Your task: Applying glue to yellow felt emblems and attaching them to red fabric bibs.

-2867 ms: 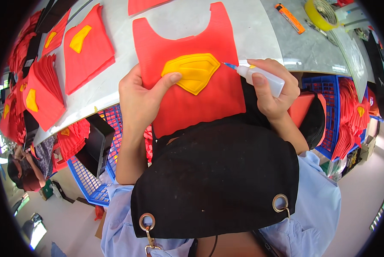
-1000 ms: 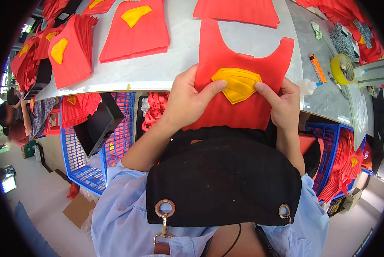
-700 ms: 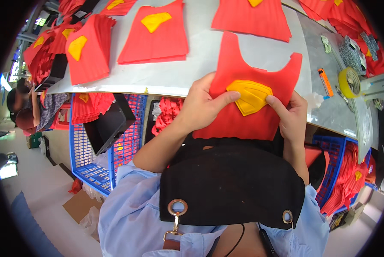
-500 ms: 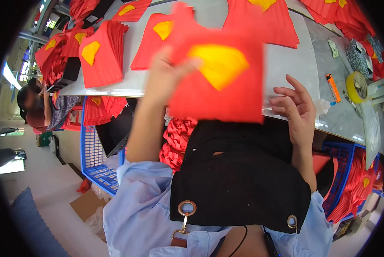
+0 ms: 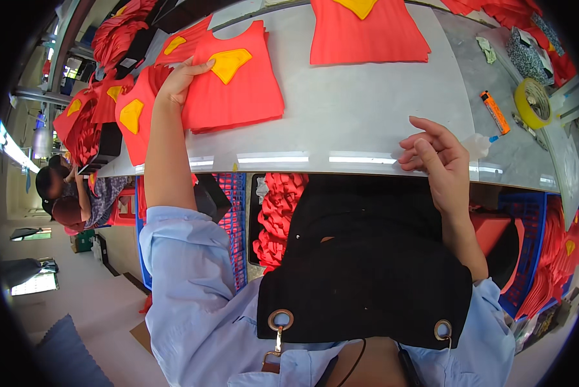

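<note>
My left hand (image 5: pixel 183 84) grips the left edge of a red vest-shaped cloth piece (image 5: pixel 238 97), thumb on its yellow shield-like patch (image 5: pixel 228 64). That piece lies on a stack of like pieces at the left of the table. Some of my left fingers are hidden behind the hand. Over the table's front edge, my right hand (image 5: pixel 439 161) is open and empty, its fingers loosely bent and apart. Left of my left hand sits another red stack (image 5: pixel 132 116) with a yellow patch. Farther back, a thicker red stack (image 5: pixel 370 39) lies in the middle.
On the grey table (image 5: pixel 367 103), to the right, are an orange tube (image 5: pixel 494 113), a roll of yellow tape (image 5: pixel 532 103) and a patterned box (image 5: pixel 528 55). Blue baskets (image 5: pixel 525 258) with red cloth stand below. A co-worker (image 5: pixel 76 193) sits at far left.
My left hand has carried the red piece left and away from me, down onto the stack. My right hand has barely moved.
</note>
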`<state>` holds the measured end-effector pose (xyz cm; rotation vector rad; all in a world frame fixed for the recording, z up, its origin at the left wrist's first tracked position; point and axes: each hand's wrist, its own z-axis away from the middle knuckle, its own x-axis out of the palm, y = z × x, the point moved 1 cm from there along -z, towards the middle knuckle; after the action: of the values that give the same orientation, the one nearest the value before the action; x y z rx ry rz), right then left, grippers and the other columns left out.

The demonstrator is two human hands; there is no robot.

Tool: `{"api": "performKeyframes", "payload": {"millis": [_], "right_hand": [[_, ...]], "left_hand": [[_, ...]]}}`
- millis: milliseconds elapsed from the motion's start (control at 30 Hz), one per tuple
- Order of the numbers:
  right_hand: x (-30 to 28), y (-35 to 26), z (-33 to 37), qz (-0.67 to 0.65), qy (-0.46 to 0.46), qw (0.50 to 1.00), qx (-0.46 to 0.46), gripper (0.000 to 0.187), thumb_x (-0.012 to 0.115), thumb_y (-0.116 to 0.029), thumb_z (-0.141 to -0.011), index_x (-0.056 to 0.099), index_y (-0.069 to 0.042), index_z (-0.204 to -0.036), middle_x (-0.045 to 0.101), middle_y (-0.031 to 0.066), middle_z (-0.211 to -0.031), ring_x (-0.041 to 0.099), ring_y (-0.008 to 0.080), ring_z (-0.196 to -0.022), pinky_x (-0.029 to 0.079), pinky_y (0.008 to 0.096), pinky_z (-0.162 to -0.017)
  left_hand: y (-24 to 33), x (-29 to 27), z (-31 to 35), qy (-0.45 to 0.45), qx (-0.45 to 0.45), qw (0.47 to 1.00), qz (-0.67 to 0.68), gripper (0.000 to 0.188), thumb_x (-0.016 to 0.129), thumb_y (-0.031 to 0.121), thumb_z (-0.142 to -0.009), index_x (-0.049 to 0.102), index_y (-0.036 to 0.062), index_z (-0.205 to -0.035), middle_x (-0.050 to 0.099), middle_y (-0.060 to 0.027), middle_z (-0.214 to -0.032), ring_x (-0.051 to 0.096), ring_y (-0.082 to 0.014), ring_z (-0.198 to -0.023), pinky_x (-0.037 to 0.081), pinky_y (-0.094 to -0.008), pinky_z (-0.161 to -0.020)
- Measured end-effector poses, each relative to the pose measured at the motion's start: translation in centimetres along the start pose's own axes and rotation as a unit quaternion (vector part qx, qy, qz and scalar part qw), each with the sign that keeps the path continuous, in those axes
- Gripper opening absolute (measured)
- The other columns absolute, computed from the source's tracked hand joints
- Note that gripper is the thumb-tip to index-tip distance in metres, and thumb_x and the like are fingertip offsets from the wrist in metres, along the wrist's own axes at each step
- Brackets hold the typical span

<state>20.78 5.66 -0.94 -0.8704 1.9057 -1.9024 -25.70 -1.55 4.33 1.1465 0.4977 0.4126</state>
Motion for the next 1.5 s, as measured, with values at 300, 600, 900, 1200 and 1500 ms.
{"api": "performKeyframes", "payload": {"millis": [300, 600, 900, 1200, 1500], "right_hand": [[-0.3, 0.1, 0.1, -0.005, -0.005, 1.0, -0.018, 0.03, 0.052, -0.011, -0.091, 0.053, 0.003, -0.118, 0.062, 0.0113, -0.089, 0.061, 0.0122, -0.073, 0.052, 0.0233, -0.065], [0.1, 0.4, 0.3, 0.018, -0.015, 0.999, -0.035, 0.029, 0.053, -0.009, -0.09, 0.053, 0.003, -0.117, 0.062, 0.0112, -0.088, 0.061, 0.0118, -0.074, 0.052, 0.023, -0.065], [0.3, 0.5, 0.5, 0.042, -0.008, 0.999, -0.028, 0.027, 0.053, -0.005, -0.089, 0.054, 0.003, -0.115, 0.062, 0.011, -0.088, 0.061, 0.012, -0.075, 0.053, 0.0234, -0.066], [-0.4, 0.4, 0.5, 0.063, -0.011, 0.998, -0.027, 0.028, 0.052, -0.003, -0.088, 0.055, 0.003, -0.115, 0.062, 0.0104, -0.089, 0.061, 0.0124, -0.075, 0.053, 0.0237, -0.067], [-0.2, 0.7, 0.3, 0.034, 0.002, 0.996, -0.085, 0.031, 0.052, -0.004, -0.088, 0.052, 0.003, -0.119, 0.057, 0.013, -0.109, 0.057, 0.0164, -0.096, 0.048, 0.0284, -0.084]], "left_hand": [[1.4, 0.1, -0.6, 0.112, 0.094, 0.904, -0.401, 0.075, 0.078, 0.032, -0.071, 0.045, -0.006, -0.127, 0.055, -0.0184, -0.119, 0.057, -0.0255, -0.107, 0.046, -0.0324, -0.089], [3.2, 9.9, -1.0, 0.041, 0.345, 0.869, -0.351, 0.067, 0.072, 0.038, -0.075, 0.049, 0.0016, -0.126, 0.053, -0.0167, -0.124, 0.052, -0.0266, -0.115, 0.04, -0.0332, -0.096], [4.7, 23.6, -4.4, 0.156, 0.302, 0.907, -0.248, 0.075, 0.077, 0.049, -0.065, 0.057, -0.0125, -0.104, 0.065, -0.0165, -0.096, 0.064, -0.0253, -0.082, 0.05, -0.0324, -0.072], [10.4, 24.2, -2.2, 0.034, 0.17, 0.929, -0.326, 0.057, 0.076, 0.038, -0.071, 0.06, -0.0078, -0.1, 0.065, -0.0149, -0.093, 0.064, -0.0239, -0.084, 0.051, -0.0329, -0.076], [10.7, 27.0, 5.2, -0.325, 0.185, 0.857, 0.356, 0.023, 0.06, 0.018, -0.086, 0.063, -0.0008, -0.1, 0.065, -0.0115, -0.096, 0.063, -0.0233, -0.086, 0.05, -0.0331, -0.081]]}}
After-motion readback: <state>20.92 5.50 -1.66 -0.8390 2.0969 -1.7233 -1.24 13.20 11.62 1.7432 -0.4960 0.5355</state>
